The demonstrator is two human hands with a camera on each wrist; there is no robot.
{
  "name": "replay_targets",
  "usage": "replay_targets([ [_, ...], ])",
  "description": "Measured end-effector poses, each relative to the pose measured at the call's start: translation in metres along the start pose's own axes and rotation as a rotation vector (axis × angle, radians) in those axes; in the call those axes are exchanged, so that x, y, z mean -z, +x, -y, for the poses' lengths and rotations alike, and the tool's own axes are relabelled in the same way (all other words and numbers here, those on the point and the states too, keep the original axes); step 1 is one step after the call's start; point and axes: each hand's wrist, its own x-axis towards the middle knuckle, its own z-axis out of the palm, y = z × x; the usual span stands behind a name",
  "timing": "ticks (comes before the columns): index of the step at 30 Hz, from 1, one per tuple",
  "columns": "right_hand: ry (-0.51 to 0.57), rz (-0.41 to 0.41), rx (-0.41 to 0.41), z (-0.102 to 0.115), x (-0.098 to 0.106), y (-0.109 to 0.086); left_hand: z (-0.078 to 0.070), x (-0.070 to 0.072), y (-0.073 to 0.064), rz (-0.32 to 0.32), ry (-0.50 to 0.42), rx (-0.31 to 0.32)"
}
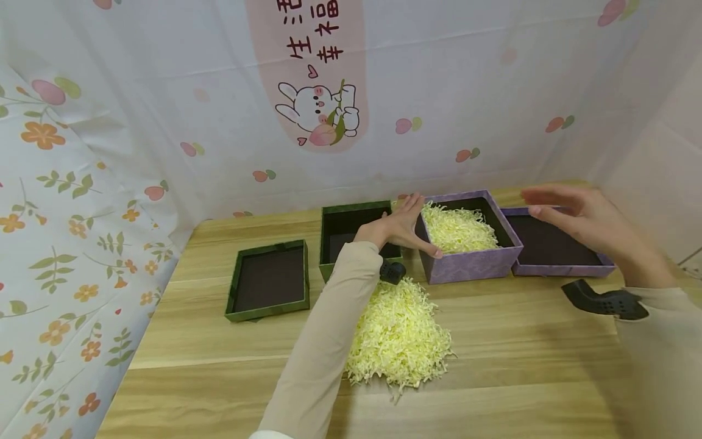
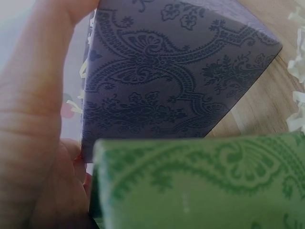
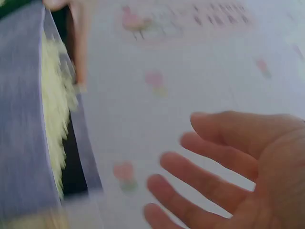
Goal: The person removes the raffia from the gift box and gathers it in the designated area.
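My left hand (image 1: 399, 227) spans the left wall of a purple patterned box (image 1: 471, 265), its thumb at the front corner and its fingers by the back corner. Pale yellow paper shreds (image 1: 457, 228) fill much of that box. In the left wrist view, the hand meets the rim of the purple box (image 2: 152, 71), behind a green box edge (image 2: 200, 181). My right hand (image 1: 587, 213) hovers over the purple lid (image 1: 559, 244), thumb and fingers apart, holding nothing. The right wrist view shows my right hand (image 3: 238, 167) spread, away from the box.
An open green box (image 1: 356, 213) stands left of the purple one, partly behind my left arm. Further left lies a green lid (image 1: 269, 280). A heap of yellow paper shreds (image 1: 403, 338) lies on the wooden table (image 1: 521, 353). A printed cloth (image 1: 219, 91) hangs behind.
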Motion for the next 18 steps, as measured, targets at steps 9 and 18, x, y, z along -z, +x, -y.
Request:
replay_targets([
  [9,-0.114,0.4,0.037,0.029,-0.054,0.051,-0.001,-0.001,0.001,-0.003,0.01,0.021],
  [18,-0.26,0.48,-0.035,0.023,-0.084,0.083,0.0,-0.001,0.0,-0.001,0.007,0.025],
])
